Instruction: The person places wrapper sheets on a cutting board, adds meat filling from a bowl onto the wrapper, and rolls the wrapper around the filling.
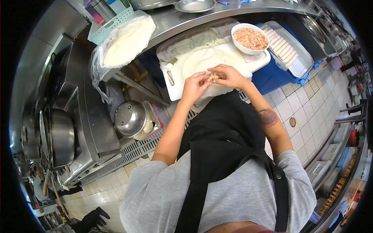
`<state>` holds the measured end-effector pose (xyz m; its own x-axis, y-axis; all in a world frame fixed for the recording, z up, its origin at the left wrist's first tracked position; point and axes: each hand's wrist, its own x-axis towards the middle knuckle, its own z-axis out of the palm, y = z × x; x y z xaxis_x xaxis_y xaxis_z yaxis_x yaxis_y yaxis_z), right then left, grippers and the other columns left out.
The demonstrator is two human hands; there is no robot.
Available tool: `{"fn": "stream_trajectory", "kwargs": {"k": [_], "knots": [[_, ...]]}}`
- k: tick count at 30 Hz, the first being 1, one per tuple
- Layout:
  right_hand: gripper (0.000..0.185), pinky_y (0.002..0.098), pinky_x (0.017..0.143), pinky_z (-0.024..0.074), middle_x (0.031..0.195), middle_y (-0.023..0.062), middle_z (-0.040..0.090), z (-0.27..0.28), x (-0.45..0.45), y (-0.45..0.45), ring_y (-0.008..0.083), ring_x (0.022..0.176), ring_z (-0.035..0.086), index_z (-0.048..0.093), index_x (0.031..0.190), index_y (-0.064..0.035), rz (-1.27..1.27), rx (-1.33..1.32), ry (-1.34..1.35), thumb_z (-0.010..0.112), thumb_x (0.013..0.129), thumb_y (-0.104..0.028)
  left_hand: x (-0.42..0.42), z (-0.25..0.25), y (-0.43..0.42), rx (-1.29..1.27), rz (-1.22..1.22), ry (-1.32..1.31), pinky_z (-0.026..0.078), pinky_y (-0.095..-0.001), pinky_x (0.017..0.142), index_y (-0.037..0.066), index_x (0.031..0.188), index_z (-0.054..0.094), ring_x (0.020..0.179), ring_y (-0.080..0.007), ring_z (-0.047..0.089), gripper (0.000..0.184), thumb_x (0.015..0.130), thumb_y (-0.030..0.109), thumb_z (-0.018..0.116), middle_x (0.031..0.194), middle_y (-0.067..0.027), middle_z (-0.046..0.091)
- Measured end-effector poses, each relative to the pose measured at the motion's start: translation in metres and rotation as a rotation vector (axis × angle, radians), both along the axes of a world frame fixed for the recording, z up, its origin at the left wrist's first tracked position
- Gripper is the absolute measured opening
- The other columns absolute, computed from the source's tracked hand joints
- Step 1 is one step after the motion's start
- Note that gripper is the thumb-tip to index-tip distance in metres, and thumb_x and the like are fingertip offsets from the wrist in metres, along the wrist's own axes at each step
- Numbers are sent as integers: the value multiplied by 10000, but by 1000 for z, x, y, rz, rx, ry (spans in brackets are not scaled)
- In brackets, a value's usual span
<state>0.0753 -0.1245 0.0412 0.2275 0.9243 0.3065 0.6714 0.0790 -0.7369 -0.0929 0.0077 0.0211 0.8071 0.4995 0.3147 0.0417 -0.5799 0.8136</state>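
Both hands meet above a white cutting board (176,87). My left hand (195,86) and my right hand (229,77) have their fingers closed round a small lump of filling (212,77). Beneath them a thin round wrapper sheet (202,60) lies on the board. Past my right hand, a white bowl (250,49) holds orange-pink minced filling (250,38). A spatula or knife (170,77) rests at the board's left edge.
Rolled pieces (279,44) lie in a clear tray on a blue bin (272,79) at right. A stack of wrappers (130,40) sits on the steel counter (167,24). Lower left are a metal bowl (130,118) and a stove with a large pot (62,138).
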Motion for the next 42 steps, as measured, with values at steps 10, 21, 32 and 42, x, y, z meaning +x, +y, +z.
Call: {"fn": "stream_trajectory", "kwargs": {"k": [10,21,32,42], "knots": [[158,360,818,538,979,76,701,-30,-1,12,243,886,673,746,880,-88,-115,-12,-72,785,738,-145,7,-9,11,-16,93,96,547,-335,756,9,827,757,825,-215,690,108,729,36,793,872,-101,731],[303,419,851,495,1003,30,697,-29,-5,20,256,977,656,758,965,-127,-110,-89,-342,799,738,-322,4,-8,26,113,-69,127,547,-324,804,41,982,777,875,-187,692,278,708,38,820,936,-93,746],[252,369,820,525,936,38,728,-12,-2,12,245,895,676,781,925,-125,-97,-19,-219,818,730,-279,-13,-20,9,214,84,-43,537,-369,849,49,1005,766,908,-273,687,312,696,36,808,952,-128,743],[162,362,747,523,819,37,703,-27,3,23,243,792,668,759,811,-101,-42,134,-340,806,730,-233,-12,-16,17,117,90,101,538,-347,874,62,1028,773,928,-260,705,315,715,49,807,1012,-137,746]]}}
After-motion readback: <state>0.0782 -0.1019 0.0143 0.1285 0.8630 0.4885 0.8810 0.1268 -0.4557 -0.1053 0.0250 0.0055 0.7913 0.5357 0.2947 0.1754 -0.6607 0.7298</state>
